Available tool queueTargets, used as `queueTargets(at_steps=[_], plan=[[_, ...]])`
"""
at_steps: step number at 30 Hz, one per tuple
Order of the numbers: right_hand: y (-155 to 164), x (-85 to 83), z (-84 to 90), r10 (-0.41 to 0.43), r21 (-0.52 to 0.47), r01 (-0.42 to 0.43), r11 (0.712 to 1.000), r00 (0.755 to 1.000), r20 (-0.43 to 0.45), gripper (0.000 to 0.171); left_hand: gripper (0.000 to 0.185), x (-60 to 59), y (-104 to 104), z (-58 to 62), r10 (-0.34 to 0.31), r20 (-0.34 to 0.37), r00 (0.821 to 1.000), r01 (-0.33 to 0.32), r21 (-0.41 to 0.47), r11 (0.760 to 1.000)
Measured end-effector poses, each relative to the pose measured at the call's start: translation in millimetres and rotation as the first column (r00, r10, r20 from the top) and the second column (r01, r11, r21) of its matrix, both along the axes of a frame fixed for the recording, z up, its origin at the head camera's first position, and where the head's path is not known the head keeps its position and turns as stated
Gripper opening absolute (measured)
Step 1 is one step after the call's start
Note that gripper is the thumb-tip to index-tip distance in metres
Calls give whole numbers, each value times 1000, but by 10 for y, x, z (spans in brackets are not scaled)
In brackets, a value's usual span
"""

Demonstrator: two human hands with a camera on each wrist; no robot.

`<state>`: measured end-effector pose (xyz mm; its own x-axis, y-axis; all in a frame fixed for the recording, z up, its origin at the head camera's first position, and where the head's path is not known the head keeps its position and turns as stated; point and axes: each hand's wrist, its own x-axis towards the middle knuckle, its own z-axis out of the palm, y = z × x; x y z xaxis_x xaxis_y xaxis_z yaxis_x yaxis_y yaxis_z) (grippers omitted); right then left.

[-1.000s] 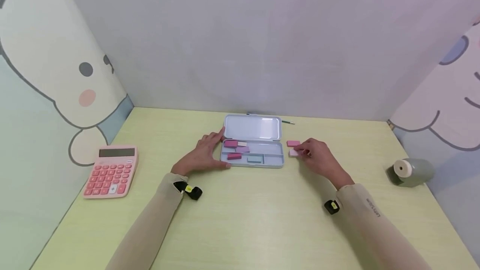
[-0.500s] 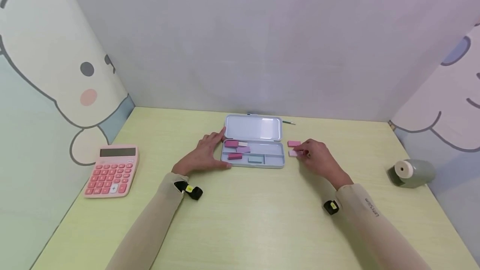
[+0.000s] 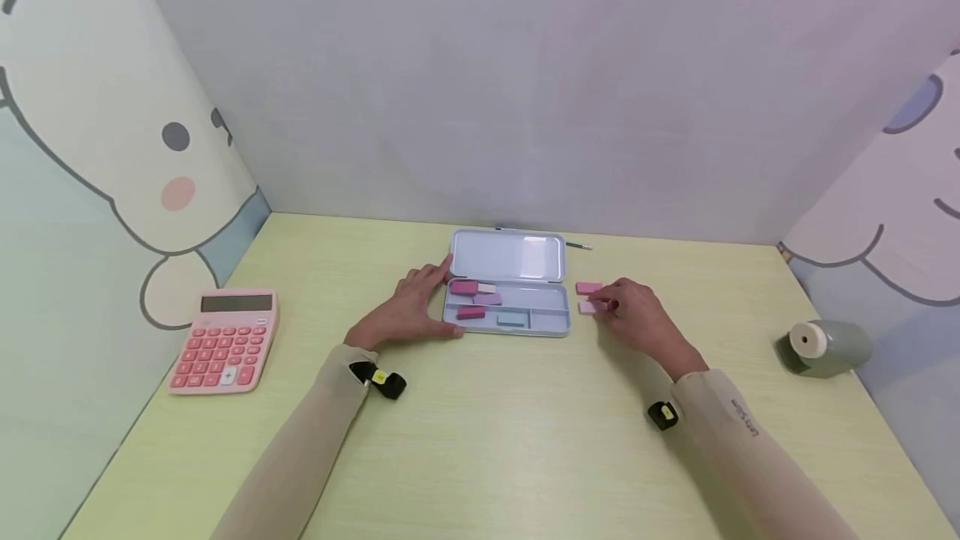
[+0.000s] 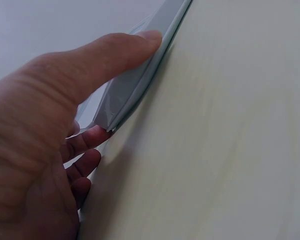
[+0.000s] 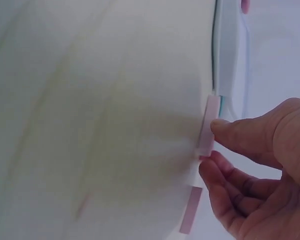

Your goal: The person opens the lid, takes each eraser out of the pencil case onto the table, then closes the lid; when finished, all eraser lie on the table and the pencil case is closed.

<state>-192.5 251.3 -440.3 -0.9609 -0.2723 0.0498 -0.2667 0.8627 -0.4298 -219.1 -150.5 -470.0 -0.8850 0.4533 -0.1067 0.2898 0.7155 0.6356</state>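
Observation:
A pale blue pencil case (image 3: 547, 322) lies with its lid (image 3: 506, 255) raised at the back. My left hand (image 3: 408, 307) grips its left end, thumb on the front edge and fingers around the corner, as the left wrist view shows. My right hand (image 3: 637, 315) pinches a pale pink eraser (image 5: 209, 125) between thumb and fingers, just right of the case. Directly behind it lies a pink eraser (image 3: 588, 287). Inside the case sit several block erasers: magenta (image 3: 464, 287), white (image 3: 487, 289), lilac (image 3: 487, 299), dark pink (image 3: 471, 312) and light blue (image 3: 512, 319).
Behind the lid, a thin green pencil (image 3: 579, 246) sticks out to the right. A pink calculator (image 3: 225, 342) lies at the left of the table (image 3: 495, 440). Toward the right edge stands a grey-green pencil sharpener (image 3: 825, 347). A pale wall (image 3: 517, 107) rises behind.
Both hands stay almost in place; the right fingers keep hold of the pale pink eraser beside the case. The head view shifts very slightly.

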Motion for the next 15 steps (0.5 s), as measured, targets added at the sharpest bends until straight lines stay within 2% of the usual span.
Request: queueTargets(at_steps=[5,15], plan=[[-75,24,64,-14,-40,14,999,1000,-11,27,130,6,-1,9,1,5,1000,-1,-3,1000],[-452,45,142,87,-101,-90,991,996,-29,22,131,8,-6,3,0,4,1000,0,1,1000]])
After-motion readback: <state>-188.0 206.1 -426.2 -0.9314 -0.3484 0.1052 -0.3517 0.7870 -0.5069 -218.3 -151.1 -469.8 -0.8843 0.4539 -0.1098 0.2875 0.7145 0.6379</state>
